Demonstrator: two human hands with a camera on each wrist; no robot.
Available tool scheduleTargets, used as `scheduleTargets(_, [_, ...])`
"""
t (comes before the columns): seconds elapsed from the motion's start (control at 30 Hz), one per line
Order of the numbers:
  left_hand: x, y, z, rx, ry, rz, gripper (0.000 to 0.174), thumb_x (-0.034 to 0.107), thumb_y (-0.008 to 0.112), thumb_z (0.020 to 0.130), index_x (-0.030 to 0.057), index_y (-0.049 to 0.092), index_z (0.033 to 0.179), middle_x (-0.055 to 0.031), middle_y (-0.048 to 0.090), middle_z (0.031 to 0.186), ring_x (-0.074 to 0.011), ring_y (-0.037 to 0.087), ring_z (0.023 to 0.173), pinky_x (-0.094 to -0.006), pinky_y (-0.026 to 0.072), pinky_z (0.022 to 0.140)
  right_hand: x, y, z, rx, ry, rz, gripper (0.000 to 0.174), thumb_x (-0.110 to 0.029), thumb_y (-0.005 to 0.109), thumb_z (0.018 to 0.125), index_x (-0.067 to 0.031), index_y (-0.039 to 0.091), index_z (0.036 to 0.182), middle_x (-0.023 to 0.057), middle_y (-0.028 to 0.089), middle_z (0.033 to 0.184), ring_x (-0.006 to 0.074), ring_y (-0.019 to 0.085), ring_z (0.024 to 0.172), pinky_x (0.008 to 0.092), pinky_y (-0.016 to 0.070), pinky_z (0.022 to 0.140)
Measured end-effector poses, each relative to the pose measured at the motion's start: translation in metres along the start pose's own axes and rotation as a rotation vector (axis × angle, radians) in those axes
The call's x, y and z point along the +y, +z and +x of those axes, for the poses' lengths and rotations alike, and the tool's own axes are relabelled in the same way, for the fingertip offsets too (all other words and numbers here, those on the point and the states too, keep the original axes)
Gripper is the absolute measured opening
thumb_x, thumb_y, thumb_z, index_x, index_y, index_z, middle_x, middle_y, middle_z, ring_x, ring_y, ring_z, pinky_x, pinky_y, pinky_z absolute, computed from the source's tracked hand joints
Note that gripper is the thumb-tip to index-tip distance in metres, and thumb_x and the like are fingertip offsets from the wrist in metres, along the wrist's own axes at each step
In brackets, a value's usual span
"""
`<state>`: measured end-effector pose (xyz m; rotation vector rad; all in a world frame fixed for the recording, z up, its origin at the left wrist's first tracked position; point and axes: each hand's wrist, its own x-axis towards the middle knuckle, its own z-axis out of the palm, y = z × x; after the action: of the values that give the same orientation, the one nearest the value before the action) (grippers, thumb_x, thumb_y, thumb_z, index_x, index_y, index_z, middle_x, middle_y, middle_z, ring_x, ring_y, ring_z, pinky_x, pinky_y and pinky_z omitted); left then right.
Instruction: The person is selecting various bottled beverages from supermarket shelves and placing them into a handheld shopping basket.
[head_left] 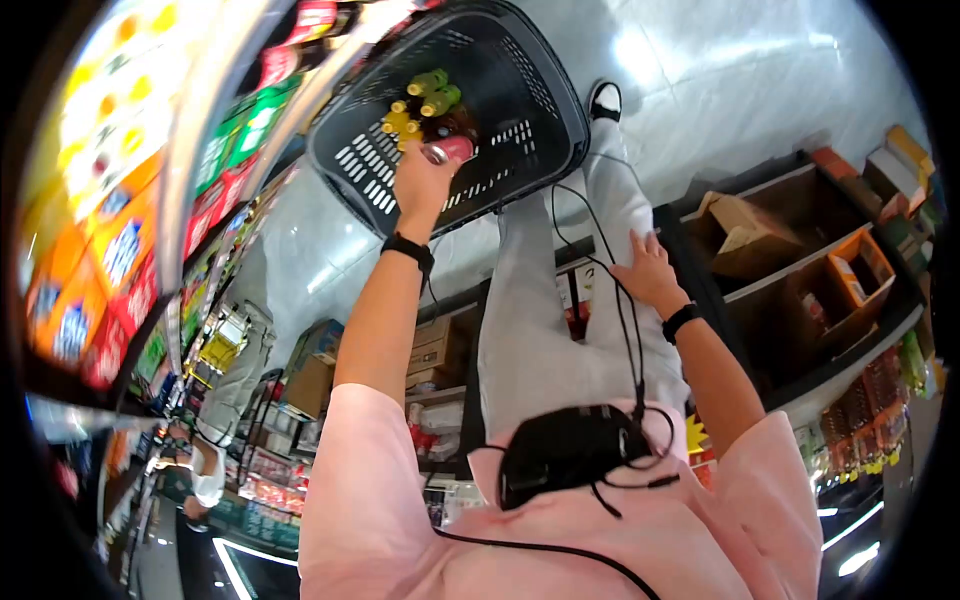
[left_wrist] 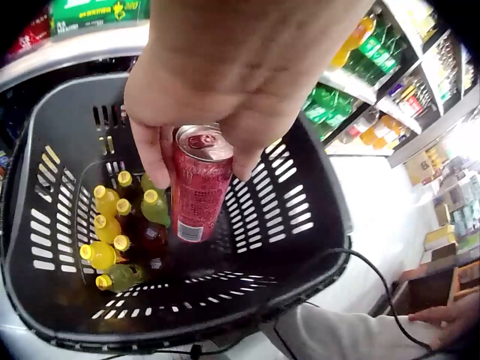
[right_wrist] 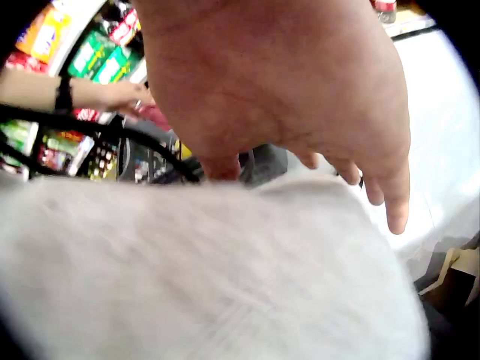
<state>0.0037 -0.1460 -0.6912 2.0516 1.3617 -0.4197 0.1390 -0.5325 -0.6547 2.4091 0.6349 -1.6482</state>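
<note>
The left hand (head_left: 422,187) (left_wrist: 217,90) grips a pink-red can (head_left: 449,150) (left_wrist: 201,184) by its top end, fingers and thumb on opposite sides. The can hangs within the walls of a black plastic basket (head_left: 545,75) (left_wrist: 315,172). Beside it in the basket stand several small bottles with yellow caps (head_left: 405,120) (left_wrist: 107,225), some yellow, some green, some dark. The right hand (head_left: 652,274) (right_wrist: 292,90) rests on the grey-trousered leg near the knee, its fingers loosely spread, holding nothing.
Shelves of packaged drinks (head_left: 120,240) line the left side. At the right stands a bin unit (head_left: 790,250) with cardboard boxes. A black cable (head_left: 600,215) (left_wrist: 382,289) hangs across the legs by the basket. Another person (head_left: 205,475) is at the lower left.
</note>
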Motion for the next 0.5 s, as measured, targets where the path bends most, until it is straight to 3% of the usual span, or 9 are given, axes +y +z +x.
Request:
scheduleTargets(0.1, [-0.011, 0.051, 0.067, 0.041, 0.005, 0.146, 0.055, 0.033, 0.087, 0.073, 0.0017, 0.059, 0.109, -0.0205, 0.071, 0.100, -0.0394, 0.068, 0.095, -0.0479, 0.0531, 0.081, -0.028, -0.007, 0.020, 0.006, 0.140, -0.190, 0.086, -0.049, 0.065, 0.088, -0.0146, 0.029, 0.158, 0.0284, 0.027, 0.158, 0.0472, 0.038, 0.137, 0.0550, 0.0386, 0.107])
scheduleTargets(0.2, [-0.018, 0.100, 0.130, 0.077, -0.021, 0.186, 0.056, 0.032, 0.087, 0.073, 0.0022, 0.060, 0.111, -0.0217, 0.071, 0.102, -0.0400, 0.068, 0.097, -0.0483, 0.0530, 0.082, -0.028, -0.014, 0.043, 0.046, 0.139, -0.212, 0.084, -0.049, 0.065, 0.088, -0.0145, 0.032, 0.157, 0.0308, 0.031, 0.153, 0.0445, 0.042, 0.131, 0.0542, 0.0390, 0.105])
scheduleTargets(0.23, [-0.015, 0.113, 0.150, 0.045, -0.118, 0.230, 0.055, 0.034, 0.085, 0.074, 0.0037, 0.060, 0.112, -0.0222, 0.071, 0.104, -0.0410, 0.068, 0.098, -0.0480, 0.0531, 0.084, -0.023, -0.018, 0.048, 0.070, 0.121, -0.201, 0.082, -0.048, 0.066, 0.088, -0.0140, 0.035, 0.155, 0.0306, 0.033, 0.152, 0.0439, 0.044, 0.128, 0.0533, 0.0388, 0.104])
scheduleTargets(0.4, [-0.021, 0.161, 0.228, 0.071, 0.147, 0.475, 0.055, 0.036, 0.077, 0.081, 0.0058, 0.051, 0.119, -0.0217, 0.068, 0.109, -0.0438, 0.068, 0.096, -0.0541, 0.0542, 0.080, -0.006, -0.051, 0.062, 0.018, 0.082, -0.151, 0.077, -0.041, 0.069, 0.087, -0.0121, 0.040, 0.152, 0.0303, 0.034, 0.151, 0.0436, 0.044, 0.126, 0.0509, 0.0390, 0.104])
scheduleTargets(0.5, [-0.037, 0.178, 0.264, -0.023, 0.312, 0.622, 0.052, 0.030, 0.075, 0.085, 0.0052, 0.049, 0.122, -0.0230, 0.060, 0.123, -0.0441, 0.069, 0.094, -0.0534, 0.0570, 0.077, -0.002, -0.071, 0.065, 0.004, 0.075, -0.093, 0.079, -0.035, 0.073, 0.083, -0.0111, 0.041, 0.151, 0.0309, 0.032, 0.150, 0.0447, 0.043, 0.127, 0.0513, 0.0382, 0.105])
